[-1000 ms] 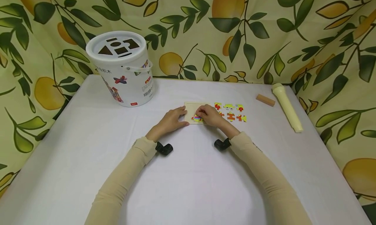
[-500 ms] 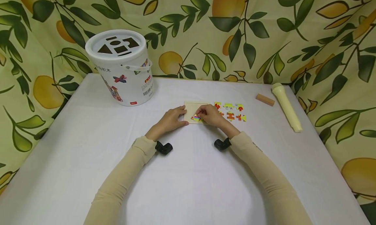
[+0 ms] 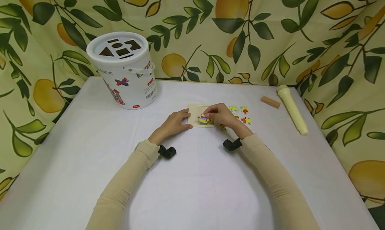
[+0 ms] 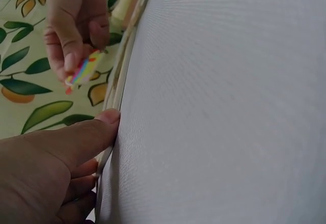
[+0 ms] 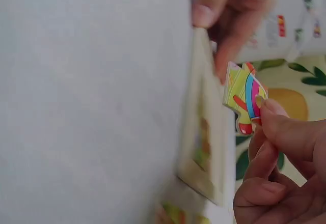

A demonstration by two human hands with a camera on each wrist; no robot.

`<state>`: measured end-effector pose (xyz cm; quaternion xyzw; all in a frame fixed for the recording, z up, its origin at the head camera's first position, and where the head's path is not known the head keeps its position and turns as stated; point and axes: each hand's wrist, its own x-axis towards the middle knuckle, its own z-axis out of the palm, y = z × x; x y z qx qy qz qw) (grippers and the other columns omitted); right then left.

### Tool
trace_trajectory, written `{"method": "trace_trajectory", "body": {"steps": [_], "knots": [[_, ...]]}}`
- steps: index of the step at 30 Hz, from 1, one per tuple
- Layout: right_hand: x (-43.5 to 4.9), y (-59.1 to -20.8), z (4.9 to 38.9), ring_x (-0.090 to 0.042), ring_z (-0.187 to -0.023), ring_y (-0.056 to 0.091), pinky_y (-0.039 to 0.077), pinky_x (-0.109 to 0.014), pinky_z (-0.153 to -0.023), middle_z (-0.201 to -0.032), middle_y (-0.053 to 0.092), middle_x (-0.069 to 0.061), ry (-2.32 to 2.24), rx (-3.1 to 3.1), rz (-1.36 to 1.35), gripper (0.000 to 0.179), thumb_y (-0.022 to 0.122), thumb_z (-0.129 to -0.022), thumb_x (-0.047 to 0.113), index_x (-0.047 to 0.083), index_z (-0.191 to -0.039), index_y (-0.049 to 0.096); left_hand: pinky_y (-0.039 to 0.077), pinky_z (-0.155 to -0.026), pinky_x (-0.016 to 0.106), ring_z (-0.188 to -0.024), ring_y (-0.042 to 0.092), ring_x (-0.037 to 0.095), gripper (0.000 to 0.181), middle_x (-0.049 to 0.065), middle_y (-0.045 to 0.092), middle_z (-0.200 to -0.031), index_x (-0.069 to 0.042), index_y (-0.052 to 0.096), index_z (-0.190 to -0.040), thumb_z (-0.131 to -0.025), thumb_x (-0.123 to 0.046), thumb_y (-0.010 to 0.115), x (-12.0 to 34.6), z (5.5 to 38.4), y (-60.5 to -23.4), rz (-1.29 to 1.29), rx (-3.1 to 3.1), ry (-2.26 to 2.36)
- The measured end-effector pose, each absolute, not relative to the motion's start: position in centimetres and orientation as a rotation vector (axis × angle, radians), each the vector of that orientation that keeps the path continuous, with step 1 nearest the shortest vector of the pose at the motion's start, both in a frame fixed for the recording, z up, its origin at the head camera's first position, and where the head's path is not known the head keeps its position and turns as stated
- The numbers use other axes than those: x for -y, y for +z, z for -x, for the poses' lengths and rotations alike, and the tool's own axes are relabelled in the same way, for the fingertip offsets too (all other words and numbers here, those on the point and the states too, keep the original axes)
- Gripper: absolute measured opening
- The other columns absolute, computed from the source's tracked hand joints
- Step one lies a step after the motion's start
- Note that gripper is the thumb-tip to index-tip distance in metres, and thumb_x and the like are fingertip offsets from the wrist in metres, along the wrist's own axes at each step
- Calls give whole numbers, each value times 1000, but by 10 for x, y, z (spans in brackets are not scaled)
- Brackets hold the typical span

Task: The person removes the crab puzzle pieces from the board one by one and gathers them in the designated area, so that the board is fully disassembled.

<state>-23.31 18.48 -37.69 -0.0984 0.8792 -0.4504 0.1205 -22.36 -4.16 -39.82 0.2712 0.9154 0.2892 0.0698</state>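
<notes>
My right hand [image 3: 224,115] pinches a jigsaw piece [image 5: 247,99] with a rainbow stripe on yellow between thumb and fingers. The piece is raised above a small wooden puzzle tray [image 3: 195,109]. My left hand [image 3: 174,123] grips the tray's left side, thumb at the near corner [image 4: 109,116] and fingers along the edge. Inside the tray, a blurred colourful piece [image 5: 202,145] shows in the right wrist view. Several loose jigsaw pieces [image 3: 245,120] lie to the tray's right, partly hidden behind my right hand.
A white bucket [image 3: 126,79] with shape holes in its lid stands at the back left. Toward the right edge lie a brown wooden block [image 3: 270,102] and a cream-coloured stick [image 3: 292,109]. Patterned cloth [image 3: 180,29] hangs behind the white table [image 3: 192,190].
My right hand has lifted the rainbow-striped piece up from the tray and shifted slightly right, covering some loose pieces. My left hand stays at the tray's left side.
</notes>
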Motion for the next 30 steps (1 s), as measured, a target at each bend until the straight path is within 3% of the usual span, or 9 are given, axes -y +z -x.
{"method": "trace_trajectory", "body": {"steps": [6,13,20,30], "knots": [[-236,-361,221,-16,-73,53,46,-27,-62,-85,66,-2,-1272,-2564,260,21,64,-86,18,1,-98,69,27,-111,40,-135,34,26,61,12,38,-144,0,50,-130,-81,-30,70,42,221,-402,-778,-2758,900],[-291,-369,205,-11,-75,48,41,-22,-64,-86,65,-1,-1051,-2597,184,17,61,-88,10,-2,-98,67,27,-111,40,-135,34,27,61,13,38,-144,0,50,-129,-80,-28,71,41,220,-402,-769,-2764,929],[-292,-381,200,-15,-74,46,40,-22,-58,-88,64,-9,-1021,-2689,174,15,63,-86,9,-1,-96,69,26,-111,41,-135,33,28,60,14,37,-144,1,50,-129,-80,-27,71,40,221,-400,-789,-2759,937],[-283,-377,201,-16,-76,51,43,-22,-62,-93,66,-13,-998,-2770,155,16,62,-87,12,1,-95,70,25,-111,44,-136,32,27,60,12,37,-145,-1,50,-130,-81,-29,70,41,222,-401,-759,-2758,924]]}}
